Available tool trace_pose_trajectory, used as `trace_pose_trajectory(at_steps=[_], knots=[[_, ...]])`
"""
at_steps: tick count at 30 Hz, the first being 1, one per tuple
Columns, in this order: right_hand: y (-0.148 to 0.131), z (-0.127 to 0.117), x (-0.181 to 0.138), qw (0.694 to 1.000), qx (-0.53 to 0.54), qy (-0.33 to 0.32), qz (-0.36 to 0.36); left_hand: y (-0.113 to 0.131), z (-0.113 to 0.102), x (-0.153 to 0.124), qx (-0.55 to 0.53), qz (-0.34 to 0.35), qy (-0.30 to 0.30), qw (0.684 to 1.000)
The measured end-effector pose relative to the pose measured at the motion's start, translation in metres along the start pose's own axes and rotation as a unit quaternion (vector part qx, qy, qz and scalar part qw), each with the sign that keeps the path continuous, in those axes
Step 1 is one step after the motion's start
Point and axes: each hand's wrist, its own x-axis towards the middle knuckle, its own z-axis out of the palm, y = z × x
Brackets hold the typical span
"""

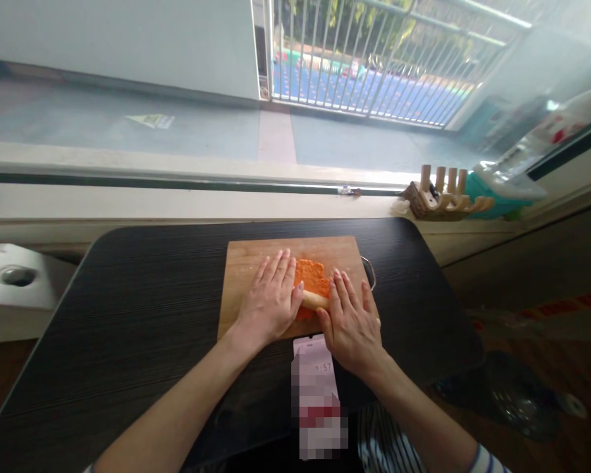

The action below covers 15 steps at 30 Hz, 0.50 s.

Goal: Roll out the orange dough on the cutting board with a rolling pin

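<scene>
A wooden rolling pin lies across a flattened orange sheet of dough on a wooden cutting board. My left hand rests palm down over the pin's left end, fingers stretched forward and flat. Over its right end lies my right hand, also palm down with the fingers extended and slightly spread. Only the pin's middle shows between the hands; both its ends are hidden beneath them. The dough has uneven edges, and part of it is covered by the pin and hands.
The board lies on a dark table, with a metal handle at its right. A phone is just in front of the board. On the windowsill stand a wooden rack and a teal container. A white box-like object is at left.
</scene>
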Motion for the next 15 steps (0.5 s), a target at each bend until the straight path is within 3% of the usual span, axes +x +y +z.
trace_pose_trajectory(at_steps=[6, 12, 15], knots=[[0.024, 0.0, 0.041, 0.998, 0.004, -0.048, 0.031, 0.002, 0.006, 0.041, 0.004, -0.033, -0.008, 0.999], [0.003, -0.001, 0.006, 1.0, 0.003, -0.014, 0.004, 0.003, 0.001, 0.007, -0.009, -0.013, 0.01, 1.0], [0.003, -0.001, 0.006, 1.0, 0.006, -0.013, -0.002, 0.005, 0.0, 0.004, -0.006, -0.018, 0.009, 1.0]])
